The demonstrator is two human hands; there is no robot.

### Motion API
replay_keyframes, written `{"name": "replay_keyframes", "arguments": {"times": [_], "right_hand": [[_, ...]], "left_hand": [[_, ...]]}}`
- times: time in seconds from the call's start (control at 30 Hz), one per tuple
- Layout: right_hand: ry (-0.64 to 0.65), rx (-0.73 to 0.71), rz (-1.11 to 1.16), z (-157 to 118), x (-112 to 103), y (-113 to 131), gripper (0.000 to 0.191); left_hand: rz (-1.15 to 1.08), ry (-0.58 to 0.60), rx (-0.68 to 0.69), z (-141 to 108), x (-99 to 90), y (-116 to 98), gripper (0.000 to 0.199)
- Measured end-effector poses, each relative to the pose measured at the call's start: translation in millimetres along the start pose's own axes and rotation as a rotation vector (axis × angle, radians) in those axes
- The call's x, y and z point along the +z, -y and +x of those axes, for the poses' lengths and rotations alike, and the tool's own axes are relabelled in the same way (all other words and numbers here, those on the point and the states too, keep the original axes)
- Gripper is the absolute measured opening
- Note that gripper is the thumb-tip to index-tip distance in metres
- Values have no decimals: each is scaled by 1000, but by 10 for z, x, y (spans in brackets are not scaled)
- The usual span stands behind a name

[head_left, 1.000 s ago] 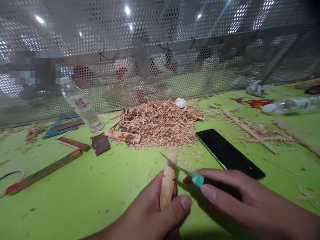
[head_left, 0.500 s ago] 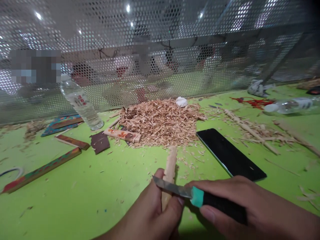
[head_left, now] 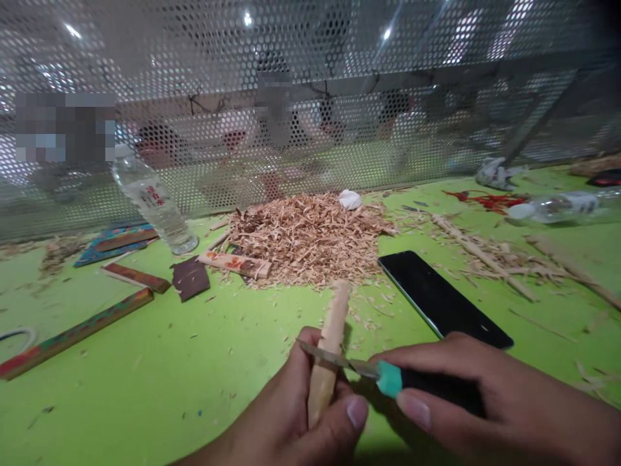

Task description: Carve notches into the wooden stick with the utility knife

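Note:
My left hand (head_left: 301,408) is closed around the lower part of a pale wooden stick (head_left: 336,317) with notched edges, which points away from me. In my right hand (head_left: 466,388) is a carving knife (head_left: 388,378) with a black handle and a teal collar. Its blade lies across the stick, just above my left thumb, with the tip over my left fingers. Beyond the stick's far end rises a heap of wood shavings (head_left: 310,236). A black phone (head_left: 441,298) lies just past my right hand.
A water bottle (head_left: 158,200) leans at the back left, near painted wood strips (head_left: 82,330) and brown sandpaper (head_left: 191,278). To the right are carved sticks (head_left: 485,255), red cords (head_left: 485,200) and a lying bottle (head_left: 572,206). A perforated metal screen (head_left: 339,142) bounds the green table (head_left: 160,382).
The stick has turned slightly in my left hand, and my left thumb has shifted off it to the right. The blade still crosses the stick, its angle a little changed.

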State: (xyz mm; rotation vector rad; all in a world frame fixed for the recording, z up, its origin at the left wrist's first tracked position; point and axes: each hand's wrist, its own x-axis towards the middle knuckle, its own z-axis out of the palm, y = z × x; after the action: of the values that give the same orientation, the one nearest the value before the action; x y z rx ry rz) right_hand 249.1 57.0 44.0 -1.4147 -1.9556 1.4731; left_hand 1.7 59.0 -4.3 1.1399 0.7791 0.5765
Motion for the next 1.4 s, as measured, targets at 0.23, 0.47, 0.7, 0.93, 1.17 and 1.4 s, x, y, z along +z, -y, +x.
{"name": "replay_keyframes", "arguments": {"times": [0.23,0.47,0.7,0.93,1.17,1.4], "right_hand": [[-34,23,18,6,-52,-62,44],[-149,-43,-195,14,-32,-66,43],[-115,-121,-231,55,-36,0,32],[-170,-82,-160,30,45,-40,43],[-84,-18,51,22,12,74,46],[-34,45,29,-9,-65,-13,44]], "left_hand": [[-194,-63,-129,-44,154,-34,57],[-425,-119,-89,62,225,75,44],[-379,-145,-115,45,219,16,49],[-336,-130,-165,20,193,-64,46],[-390,-104,-153,22,154,-33,46],[-278,-3,-147,14,103,-34,47]]}}
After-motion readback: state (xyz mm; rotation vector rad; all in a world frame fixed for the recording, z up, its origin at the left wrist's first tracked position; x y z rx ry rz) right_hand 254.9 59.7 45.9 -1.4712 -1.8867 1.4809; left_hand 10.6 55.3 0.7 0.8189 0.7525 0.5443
